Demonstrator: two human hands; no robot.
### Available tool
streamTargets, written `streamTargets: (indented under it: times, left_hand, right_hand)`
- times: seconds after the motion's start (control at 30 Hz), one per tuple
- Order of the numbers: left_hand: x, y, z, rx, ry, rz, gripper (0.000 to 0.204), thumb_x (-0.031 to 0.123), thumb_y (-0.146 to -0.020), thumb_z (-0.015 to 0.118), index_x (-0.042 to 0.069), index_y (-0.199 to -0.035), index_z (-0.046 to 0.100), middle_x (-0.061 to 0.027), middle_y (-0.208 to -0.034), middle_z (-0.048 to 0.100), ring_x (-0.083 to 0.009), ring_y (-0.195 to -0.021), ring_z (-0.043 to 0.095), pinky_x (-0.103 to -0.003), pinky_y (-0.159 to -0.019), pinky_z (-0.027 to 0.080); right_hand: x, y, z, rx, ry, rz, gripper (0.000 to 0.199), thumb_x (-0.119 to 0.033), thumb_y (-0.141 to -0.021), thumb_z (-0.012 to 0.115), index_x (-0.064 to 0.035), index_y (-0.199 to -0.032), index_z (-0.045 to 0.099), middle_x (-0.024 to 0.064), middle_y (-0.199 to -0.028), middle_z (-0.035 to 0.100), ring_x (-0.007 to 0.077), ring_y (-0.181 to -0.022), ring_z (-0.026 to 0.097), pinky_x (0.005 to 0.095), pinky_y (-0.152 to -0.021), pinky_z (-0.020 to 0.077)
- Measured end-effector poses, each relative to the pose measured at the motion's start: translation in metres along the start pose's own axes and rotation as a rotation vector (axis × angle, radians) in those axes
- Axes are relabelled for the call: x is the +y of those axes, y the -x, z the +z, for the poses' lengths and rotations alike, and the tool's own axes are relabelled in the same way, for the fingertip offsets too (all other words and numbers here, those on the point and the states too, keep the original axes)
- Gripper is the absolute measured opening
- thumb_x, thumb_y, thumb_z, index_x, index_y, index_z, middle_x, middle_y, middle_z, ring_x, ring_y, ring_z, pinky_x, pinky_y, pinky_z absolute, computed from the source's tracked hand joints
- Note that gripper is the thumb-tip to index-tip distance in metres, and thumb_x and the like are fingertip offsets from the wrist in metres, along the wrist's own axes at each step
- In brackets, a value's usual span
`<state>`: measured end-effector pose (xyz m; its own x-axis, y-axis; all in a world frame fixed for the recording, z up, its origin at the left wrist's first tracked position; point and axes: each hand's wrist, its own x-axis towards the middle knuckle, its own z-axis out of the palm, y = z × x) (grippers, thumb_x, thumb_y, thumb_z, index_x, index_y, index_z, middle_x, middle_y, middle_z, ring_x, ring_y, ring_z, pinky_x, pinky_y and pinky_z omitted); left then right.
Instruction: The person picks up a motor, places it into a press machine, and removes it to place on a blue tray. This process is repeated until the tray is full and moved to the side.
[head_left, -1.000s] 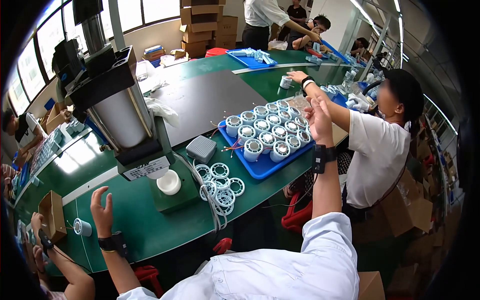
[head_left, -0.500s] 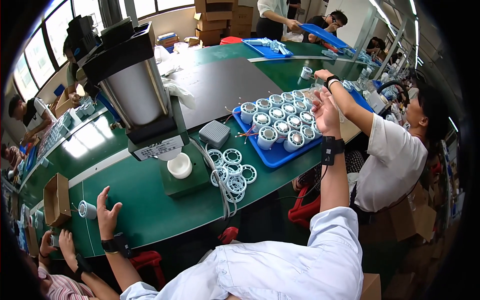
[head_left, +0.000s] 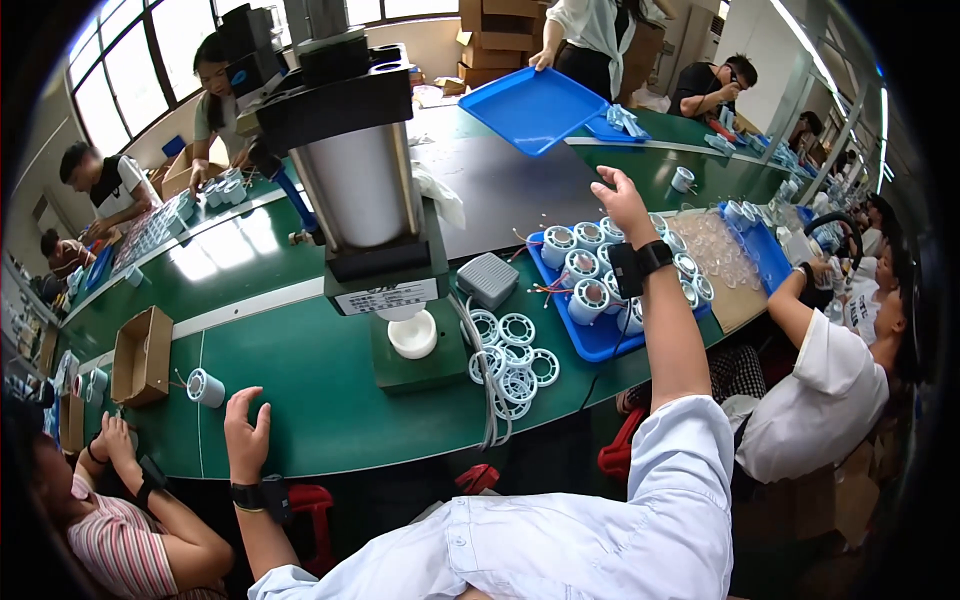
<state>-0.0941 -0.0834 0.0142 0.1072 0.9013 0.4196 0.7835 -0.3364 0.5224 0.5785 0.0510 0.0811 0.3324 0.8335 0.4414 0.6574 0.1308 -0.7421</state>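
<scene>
Shifted leftward over the blue tray (head_left: 598,351), the right hand (head_left: 625,205) hangs loosely open, apparently mid-reach; gripping the pale-blue cups (head_left: 591,297) below would call for lowering it. The left hand (head_left: 246,437), also open, is near a single cup (head_left: 206,388).

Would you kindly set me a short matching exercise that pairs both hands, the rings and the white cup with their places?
1. Left hand
2. Right hand
3. Rings
4. White cup

A. Piled near the grey pedal
B. Nearest the open box
C. On the green base
D. Raised near the tray of cylinders

Pairs: 1-B, 2-D, 3-A, 4-C.
</scene>
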Motion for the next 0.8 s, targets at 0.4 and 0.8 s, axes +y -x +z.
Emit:
streamTargets:
  times: [0.4, 0.8]
  left_hand:
    - [-0.112, -0.024, -0.073, 0.131, -0.368, -0.014, 0.060, 0.011, -0.081, 0.069, 0.012, -0.138, 0.050, -0.0144, -0.135, 0.052, -0.0324, -0.125, 0.048, -0.041, -0.109, 0.035]
    - [-0.052, -0.024, -0.034, -0.168, 0.380, -0.335, 0.066, 0.000, -0.079, 0.068, 0.003, -0.140, 0.042, -0.0083, -0.125, 0.056, -0.0180, -0.113, 0.057, -0.030, -0.097, 0.047]
  right_hand:
    - [-0.050, -0.015, 0.144, -0.449, 0.684, -0.007, 0.060, -0.035, -0.089, 0.064, -0.0060, -0.139, 0.048, 0.0217, -0.130, 0.056, 0.0377, -0.119, 0.054, 0.0427, -0.103, 0.0439]
    - [-0.061, 0.029, 0.153, -0.451, 0.655, -0.347, 0.030, -0.012, -0.086, 0.055, -0.0187, -0.110, 0.071, 0.0052, -0.109, 0.069, 0.0306, -0.109, 0.058, 0.0426, -0.096, 0.0479]
